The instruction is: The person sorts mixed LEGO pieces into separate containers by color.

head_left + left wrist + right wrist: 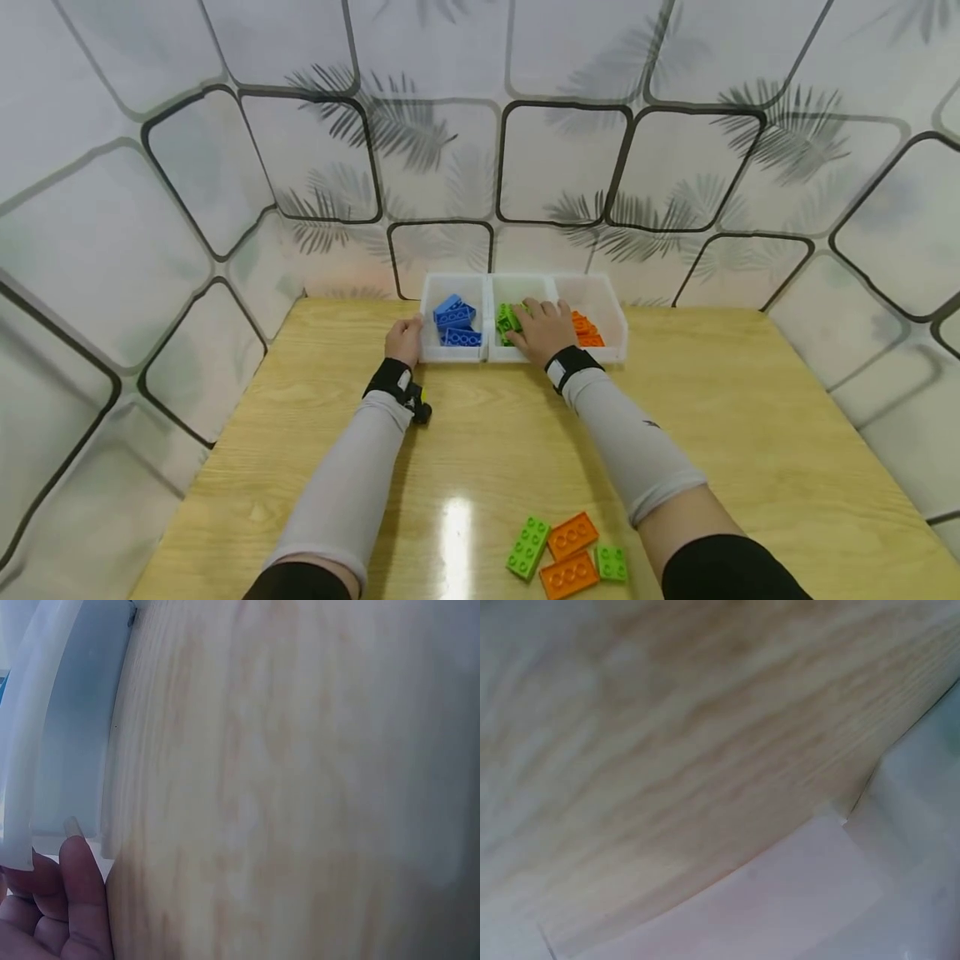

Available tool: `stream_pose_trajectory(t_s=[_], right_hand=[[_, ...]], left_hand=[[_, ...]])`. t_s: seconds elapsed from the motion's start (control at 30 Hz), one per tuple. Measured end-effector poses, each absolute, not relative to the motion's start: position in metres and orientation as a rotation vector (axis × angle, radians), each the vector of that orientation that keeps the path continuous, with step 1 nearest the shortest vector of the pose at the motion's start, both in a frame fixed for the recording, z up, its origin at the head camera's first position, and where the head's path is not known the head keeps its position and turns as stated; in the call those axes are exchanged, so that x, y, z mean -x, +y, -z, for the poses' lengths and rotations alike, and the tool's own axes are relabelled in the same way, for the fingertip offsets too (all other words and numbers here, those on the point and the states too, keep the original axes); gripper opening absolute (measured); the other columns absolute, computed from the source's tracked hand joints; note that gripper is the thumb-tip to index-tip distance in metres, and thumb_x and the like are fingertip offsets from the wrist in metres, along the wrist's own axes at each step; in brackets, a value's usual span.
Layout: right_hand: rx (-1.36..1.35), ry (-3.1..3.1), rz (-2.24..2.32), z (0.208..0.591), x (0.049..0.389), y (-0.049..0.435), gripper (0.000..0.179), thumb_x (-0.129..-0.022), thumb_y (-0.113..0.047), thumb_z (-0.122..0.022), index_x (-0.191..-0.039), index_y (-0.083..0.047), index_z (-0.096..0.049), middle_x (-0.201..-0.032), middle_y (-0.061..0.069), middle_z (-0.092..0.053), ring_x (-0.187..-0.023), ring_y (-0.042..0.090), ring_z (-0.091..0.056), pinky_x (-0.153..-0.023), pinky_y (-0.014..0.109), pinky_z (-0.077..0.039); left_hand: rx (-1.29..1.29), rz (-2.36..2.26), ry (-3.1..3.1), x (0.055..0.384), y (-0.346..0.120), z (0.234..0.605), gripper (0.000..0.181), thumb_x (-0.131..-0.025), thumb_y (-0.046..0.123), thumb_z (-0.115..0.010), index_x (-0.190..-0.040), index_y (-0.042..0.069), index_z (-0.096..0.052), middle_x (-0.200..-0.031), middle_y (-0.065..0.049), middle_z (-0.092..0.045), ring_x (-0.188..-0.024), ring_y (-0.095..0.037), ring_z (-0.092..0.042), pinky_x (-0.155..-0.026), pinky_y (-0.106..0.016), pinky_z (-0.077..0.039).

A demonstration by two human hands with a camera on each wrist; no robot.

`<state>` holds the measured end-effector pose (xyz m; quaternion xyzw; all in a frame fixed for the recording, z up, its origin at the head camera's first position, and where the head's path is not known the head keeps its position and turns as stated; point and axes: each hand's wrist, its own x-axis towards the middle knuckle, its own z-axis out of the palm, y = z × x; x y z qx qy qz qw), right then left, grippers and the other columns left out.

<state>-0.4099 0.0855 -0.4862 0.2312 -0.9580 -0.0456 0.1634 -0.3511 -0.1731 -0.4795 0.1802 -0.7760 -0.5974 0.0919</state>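
A white three-section bin stands at the table's back edge. Blue toy bricks lie in its left section, green bricks in the middle and orange bricks on the right. My left hand holds the bin's left end; in the left wrist view its curled fingers are at the rim and outer wall. My right hand is over the middle section with fingers spread, thumb beside the green bricks. It partly covers the divider and the orange bricks. The right wrist view does not show its fingers.
Near the front of the wooden table lie two loose green bricks, a long one and a short one. Two orange bricks, one farther and one nearer, lie between them. A patterned curtain surrounds the table.
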Motion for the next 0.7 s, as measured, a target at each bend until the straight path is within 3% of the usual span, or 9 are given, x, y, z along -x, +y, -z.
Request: stream_pose_trajectory(t_s=[0.27, 0.53, 0.7], right_hand=[[-0.679, -2.787, 0.088, 0.481, 0.405, 0.084, 0.073, -0.097, -0.059, -0.043, -0.153, -0.014, -0.031, -0.156, 0.008, -0.032, -0.135, 0.032, -0.037, -0.112, 0.056, -0.019], [-0.722, -2.827, -0.006, 0.479, 0.406, 0.089, 0.083, -0.094, -0.064, -0.045, -0.155, -0.011, -0.025, -0.159, 0.008, -0.026, -0.141, 0.031, -0.029, -0.116, 0.053, -0.013], [-0.811, -2.822, -0.139, 0.479, 0.401, 0.097, 0.087, -0.092, -0.061, -0.052, -0.154, -0.006, -0.026, -0.158, 0.013, -0.025, -0.142, 0.034, -0.026, -0.115, 0.055, -0.010]], left_hand=[[-0.557, 1.757, -2.295, 0.351, -0.174, 0.479, 0.048, -0.102, 0.041, -0.045, -0.123, 0.000, -0.058, -0.122, -0.022, -0.058, -0.100, -0.032, -0.053, -0.074, -0.039, -0.043], [-0.573, 1.783, -2.266, 0.351, -0.173, 0.478, 0.048, -0.102, 0.039, -0.046, -0.123, -0.002, -0.058, -0.125, -0.022, -0.057, -0.107, -0.034, -0.052, -0.090, -0.044, -0.042], [-0.577, 1.790, -2.279, 0.349, -0.171, 0.476, 0.048, -0.103, 0.040, -0.045, -0.126, -0.001, -0.057, -0.125, -0.022, -0.056, -0.107, -0.034, -0.052, -0.089, -0.044, -0.042]])
